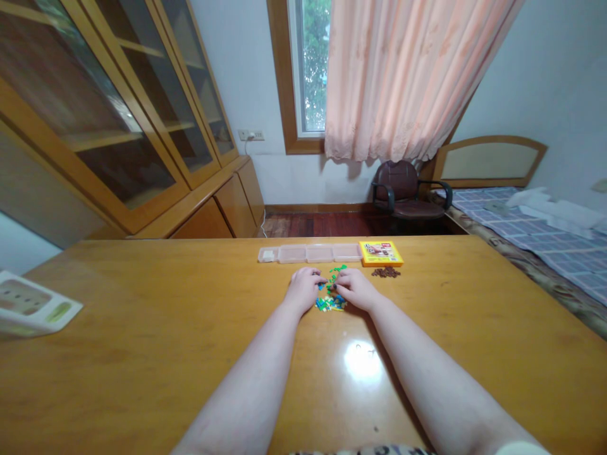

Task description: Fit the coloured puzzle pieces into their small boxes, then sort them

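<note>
Small plastic pieces in blue, green, white and yellow lie in a loose pile (pixel 331 304) on the table between my hands. Several green pieces (pixel 337 270) are spread just beyond it. My left hand (pixel 302 291) rests at the left side of the pieces, its fingers apart and reaching toward a few blue ones (pixel 321 287). From the right, my right hand (pixel 356 289) reaches in with its fingertips over the green pieces, thumb and fingers apart. Something small and dark shows at the fingertips of each hand; I cannot make out what. Neither hand clearly holds a piece.
Beyond the hands stands a row of clear plastic compartments (pixel 306 254), the leftmost with a whitish item in it. At its right end lies a yellow box (pixel 381 253), with brown pieces (pixel 386 272) in front. A white object (pixel 35 304) sits at the table's left edge.
</note>
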Motion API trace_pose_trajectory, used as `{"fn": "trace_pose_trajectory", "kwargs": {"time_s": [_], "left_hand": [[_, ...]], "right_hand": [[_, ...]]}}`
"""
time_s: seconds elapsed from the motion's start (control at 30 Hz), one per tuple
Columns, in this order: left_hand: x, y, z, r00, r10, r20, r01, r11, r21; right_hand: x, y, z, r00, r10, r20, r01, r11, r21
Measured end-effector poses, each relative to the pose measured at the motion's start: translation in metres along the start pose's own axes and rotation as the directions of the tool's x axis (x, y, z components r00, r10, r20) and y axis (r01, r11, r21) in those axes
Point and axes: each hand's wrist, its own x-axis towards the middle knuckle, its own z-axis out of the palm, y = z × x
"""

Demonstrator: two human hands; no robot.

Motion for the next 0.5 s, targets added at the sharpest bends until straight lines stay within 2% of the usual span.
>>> {"fn": "trace_pose_trajectory", "kwargs": {"time_s": [0.07, 0.17, 0.23, 0.4, 0.5], "left_hand": [[0.0002, 0.0002, -0.0014, 0.999, -0.034, -0.019, 0.034, 0.999, 0.010], [0.0003, 0.0013, -0.0038, 0.997, -0.067, -0.045, 0.068, 0.997, 0.026], [0.0002, 0.0019, -0.0049, 0.996, -0.069, -0.053, 0.070, 0.997, 0.022], [0.0000, 0.0019, -0.0035, 1.000, -0.023, -0.011, 0.023, 1.000, 0.007], [0.0000, 0.0013, -0.0024, 1.000, -0.016, 0.006, 0.016, 1.000, 0.009]], "right_hand": [[0.0002, -0.0001, 0.0003, 1.000, 0.006, 0.010, -0.006, 1.000, -0.015], [0.0005, 0.0003, -0.0006, 0.995, 0.098, -0.027, -0.099, 0.994, -0.052], [0.0003, 0.0003, -0.0015, 0.992, 0.115, -0.046, -0.117, 0.992, -0.045], [-0.0004, -0.0003, -0.0009, 0.999, -0.049, 0.006, 0.049, 0.999, -0.004], [-0.0002, 0.0001, -0.0006, 0.999, -0.052, 0.008, 0.052, 0.998, -0.046]]}}
